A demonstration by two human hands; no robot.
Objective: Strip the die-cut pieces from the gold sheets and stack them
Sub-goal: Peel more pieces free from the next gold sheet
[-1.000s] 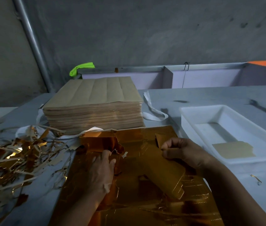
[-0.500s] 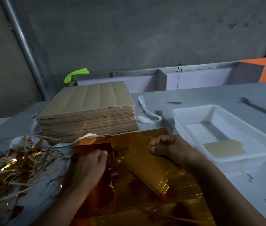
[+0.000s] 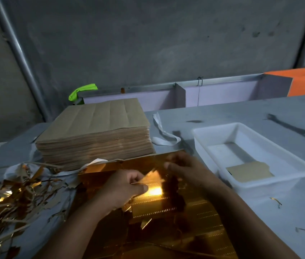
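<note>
Two hands are meeting over the near middle of the table (image 3: 241, 113). The left hand (image 3: 123, 187) is pinching the left edge of a gold piece (image 3: 153, 208) between its thumb and curled fingers. The right hand (image 3: 189, 172), partly blurred, is gripping the far right edge of the same piece with its fingers curled round it. The gold piece is hanging tilted between the hands, just above the gold sheet (image 3: 200, 238) that is lying flat on the near table. A tall stack (image 3: 95, 131) of brown sheets is standing just beyond the gold sheet on the far left. A heap of gold scraps (image 3: 13, 193) is lying at the left. A white tray (image 3: 260, 187) is sitting at the right, holding one brown piece (image 3: 248, 171).

Compared with half a second ago, the left hand is no longer pressing down on the sheet's left part; it is now taking hold of the piece, which only the right hand was lifting then. The piece is now sitting more squarely between the hands and catching a bright glare.
</note>
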